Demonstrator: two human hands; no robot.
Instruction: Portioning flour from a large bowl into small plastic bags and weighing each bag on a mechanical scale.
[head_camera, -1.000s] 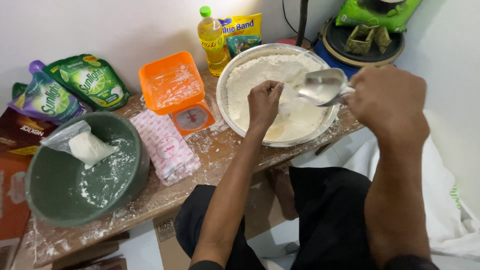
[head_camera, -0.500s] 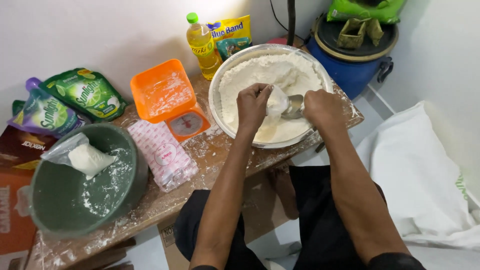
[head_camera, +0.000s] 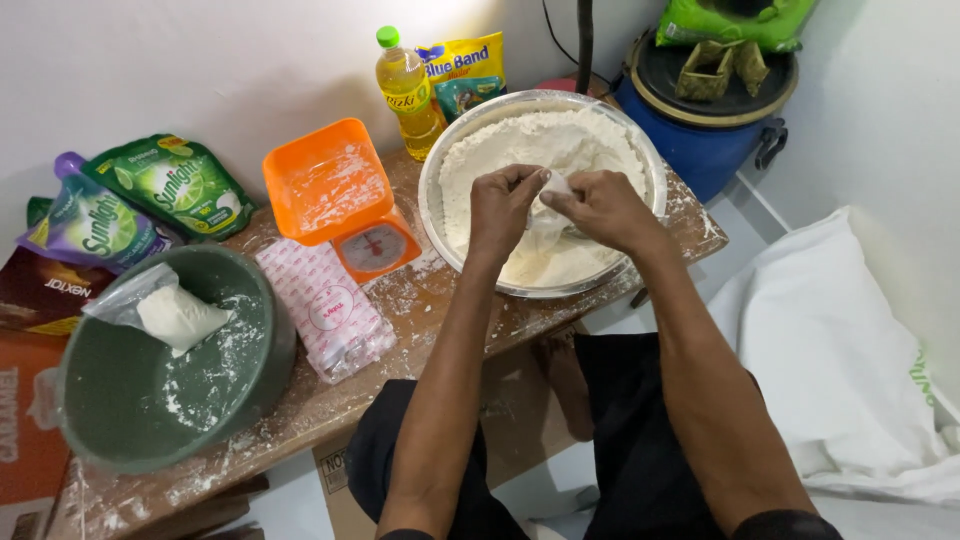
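A wide metal bowl (head_camera: 448, 150) full of white flour (head_camera: 520, 140) stands at the right end of a floury wooden table (head_camera: 440, 310). Both my hands hover over the flour. My left hand (head_camera: 505, 203) and my right hand (head_camera: 592, 205) pinch the mouth of a small clear plastic bag (head_camera: 547, 205) that holds flour. A metal scoop lies mostly hidden under my right hand.
An orange kitchen scale (head_camera: 345, 200) sits left of the bowl, with a pink-patterned packet (head_camera: 325, 310) beside it. A green bowl (head_camera: 170, 400) holds one filled bag (head_camera: 165, 312). Oil bottle (head_camera: 406, 85), yellow pouch, green and purple pouches line the wall. Blue drum (head_camera: 700, 130) at right.
My right hand brought the scoop down into the bowl and moved onto the bag. Both hands now meet at the bag's mouth. The camera tilted nearer the table.
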